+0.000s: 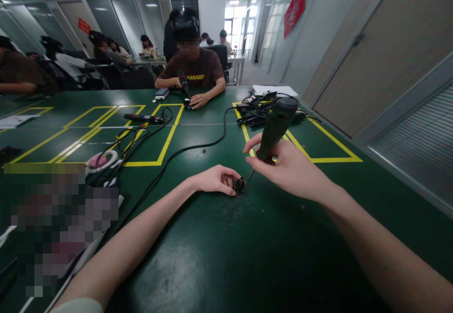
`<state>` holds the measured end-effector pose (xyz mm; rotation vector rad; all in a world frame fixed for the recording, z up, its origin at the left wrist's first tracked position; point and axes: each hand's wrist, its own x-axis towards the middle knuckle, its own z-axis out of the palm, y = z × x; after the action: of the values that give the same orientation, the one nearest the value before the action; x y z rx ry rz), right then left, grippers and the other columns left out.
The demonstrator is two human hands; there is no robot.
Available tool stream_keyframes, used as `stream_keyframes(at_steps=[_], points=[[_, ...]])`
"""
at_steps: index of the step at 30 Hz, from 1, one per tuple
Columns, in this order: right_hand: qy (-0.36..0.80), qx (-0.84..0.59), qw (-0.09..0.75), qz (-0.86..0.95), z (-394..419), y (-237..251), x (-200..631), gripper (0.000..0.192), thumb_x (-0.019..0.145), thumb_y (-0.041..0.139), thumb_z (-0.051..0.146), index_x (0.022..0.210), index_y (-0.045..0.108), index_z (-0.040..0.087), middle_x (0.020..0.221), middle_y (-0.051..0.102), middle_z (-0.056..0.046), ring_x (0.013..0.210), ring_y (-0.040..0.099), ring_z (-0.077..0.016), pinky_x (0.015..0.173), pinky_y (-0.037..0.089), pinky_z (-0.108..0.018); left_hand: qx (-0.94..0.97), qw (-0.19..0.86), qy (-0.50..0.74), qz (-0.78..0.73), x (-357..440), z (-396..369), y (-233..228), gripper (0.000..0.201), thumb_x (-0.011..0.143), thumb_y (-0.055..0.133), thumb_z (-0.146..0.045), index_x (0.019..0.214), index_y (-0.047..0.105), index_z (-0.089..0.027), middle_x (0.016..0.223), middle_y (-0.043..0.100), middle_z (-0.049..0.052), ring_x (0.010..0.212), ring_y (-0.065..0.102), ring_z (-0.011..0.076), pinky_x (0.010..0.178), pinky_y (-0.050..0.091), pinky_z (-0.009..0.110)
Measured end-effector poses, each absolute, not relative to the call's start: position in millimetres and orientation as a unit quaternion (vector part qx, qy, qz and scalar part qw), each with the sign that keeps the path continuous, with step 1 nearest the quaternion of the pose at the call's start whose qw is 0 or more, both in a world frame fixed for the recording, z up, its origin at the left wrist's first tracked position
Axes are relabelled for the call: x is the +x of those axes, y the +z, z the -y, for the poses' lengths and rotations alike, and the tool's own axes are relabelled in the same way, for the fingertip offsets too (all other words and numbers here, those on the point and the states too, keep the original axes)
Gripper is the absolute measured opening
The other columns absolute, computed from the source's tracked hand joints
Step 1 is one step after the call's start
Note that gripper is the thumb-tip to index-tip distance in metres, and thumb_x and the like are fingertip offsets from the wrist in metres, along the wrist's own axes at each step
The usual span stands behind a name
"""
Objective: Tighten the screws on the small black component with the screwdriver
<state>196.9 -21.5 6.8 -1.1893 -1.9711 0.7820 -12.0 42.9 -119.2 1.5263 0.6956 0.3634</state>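
My left hand [217, 179] rests on the green table, thumb and fingers closed around a small black cylindrical part [239, 185] that stands upright with a clear rim at its base. In my right hand [288, 164] is a screwdriver [278, 122] with a thick dark handle, gripped near its lower end and tilted. Its thin metal shaft [250, 176] slants down to the left, and the tip is beside the black part; whether it touches cannot be made out. A tiny screw-like piece [263, 211] lies on the table in front of the part.
Black cables and adapters [260, 110] are heaped at the back right by white paper [276, 90]. One cable [184, 148] crosses the table left of my hands. A dark tool [143, 118] and a tape roll [102, 161] lie left. Opposite, a person [198, 67] works with a power screwdriver.
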Motion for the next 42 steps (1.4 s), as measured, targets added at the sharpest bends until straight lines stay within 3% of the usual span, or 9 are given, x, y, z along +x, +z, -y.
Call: stream_keyframes(at_steps=[8,22,36,42], points=[[0.285,-0.46,0.345,0.767,21.7,6.4,197.5,0.014,0.084,0.066,0.033,0.09,0.065,0.02,0.062,0.051,0.005,0.053,0.043,-0.012,0.052,0.032,-0.028,0.675,0.651,0.163,-0.306,-11.8,-42.5,-119.9,0.044,0.064,0.088,-0.018,0.106,0.076,-0.012,0.072,0.072,-0.002,0.063,0.062,0.0092,0.066,0.048,0.022],[0.289,-0.458,0.354,0.762,20.8,5.8,196.6,0.016,0.08,0.064,0.028,0.093,0.065,0.019,0.071,0.059,0.001,0.058,0.049,-0.0135,0.054,0.038,-0.028,0.674,0.65,0.16,-0.311,-11.9,-42.1,-118.8,0.044,0.063,0.089,-0.019,0.105,0.075,-0.013,0.072,0.071,-0.002,0.063,0.061,0.0091,0.065,0.047,0.022],[0.286,-0.458,0.356,0.763,20.9,5.8,196.1,0.016,0.078,0.063,0.024,0.093,0.066,0.019,0.067,0.056,0.003,0.055,0.049,-0.0132,0.053,0.037,-0.027,0.679,0.647,0.158,-0.309,-11.7,-41.7,-117.1,0.046,0.063,0.09,-0.023,0.105,0.074,-0.013,0.071,0.07,-0.003,0.062,0.06,0.0091,0.064,0.047,0.022],[0.284,-0.464,0.362,0.757,22.0,7.0,194.9,0.015,0.08,0.065,0.032,0.087,0.066,0.019,0.069,0.059,0.0,0.057,0.05,-0.0144,0.054,0.038,-0.028,0.677,0.649,0.157,-0.309,-11.8,-42.1,-118.5,0.045,0.064,0.089,-0.021,0.105,0.074,-0.012,0.072,0.071,-0.002,0.063,0.061,0.0092,0.066,0.048,0.022]])
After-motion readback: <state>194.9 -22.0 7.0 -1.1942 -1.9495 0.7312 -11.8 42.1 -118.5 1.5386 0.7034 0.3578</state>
